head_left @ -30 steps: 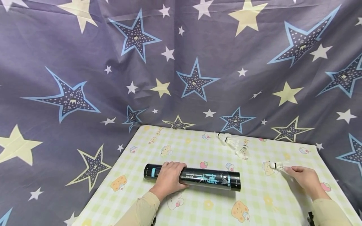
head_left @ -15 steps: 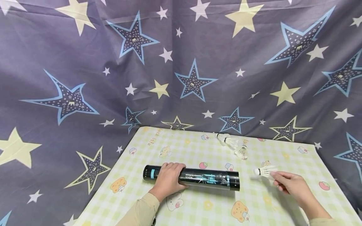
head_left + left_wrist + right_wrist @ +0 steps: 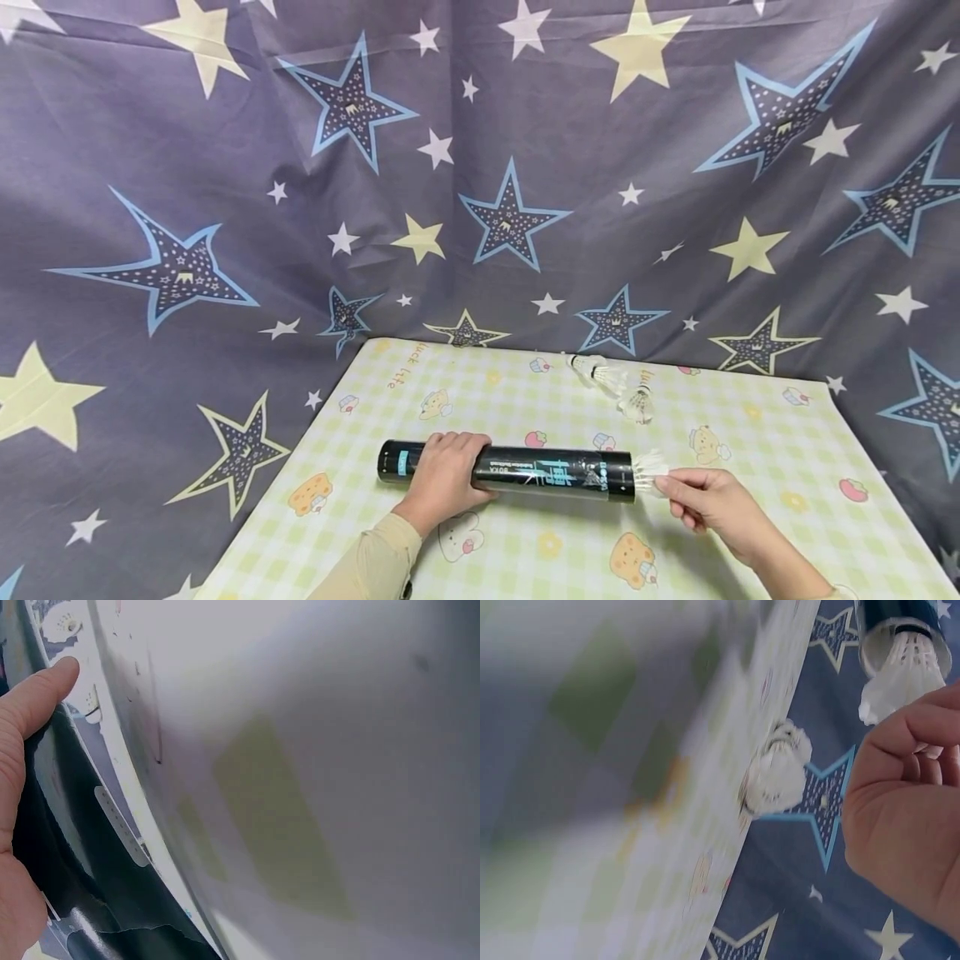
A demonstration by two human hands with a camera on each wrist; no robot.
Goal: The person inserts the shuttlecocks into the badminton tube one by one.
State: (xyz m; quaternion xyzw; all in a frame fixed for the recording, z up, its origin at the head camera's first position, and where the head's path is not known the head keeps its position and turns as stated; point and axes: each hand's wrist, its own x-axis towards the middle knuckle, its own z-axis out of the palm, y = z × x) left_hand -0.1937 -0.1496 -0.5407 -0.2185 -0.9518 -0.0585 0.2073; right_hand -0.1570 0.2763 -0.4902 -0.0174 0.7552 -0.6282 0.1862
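Note:
A black shuttlecock tube lies sideways across the middle of the head view, its open end facing right. My left hand grips it near the left end, fingers over the top. With thumb and fingertips my right hand pinches the feather skirt of a white shuttlecock at the tube's mouth. In the right wrist view the shuttlecock has its head inside the tube's rim, while the feathers stick out. The left wrist view shows my left thumb along the dark tube.
Several white shuttlecocks lie together at the back of the table, beyond the tube. A green-and-white checked cloth with cartoon prints covers the table. Behind its far edge hangs a purple-grey curtain with stars.
My right hand has lifted the shuttlecock off the right side of the table and carried it left, its head now in the tube's mouth. My left hand keeps its grip on the tube.

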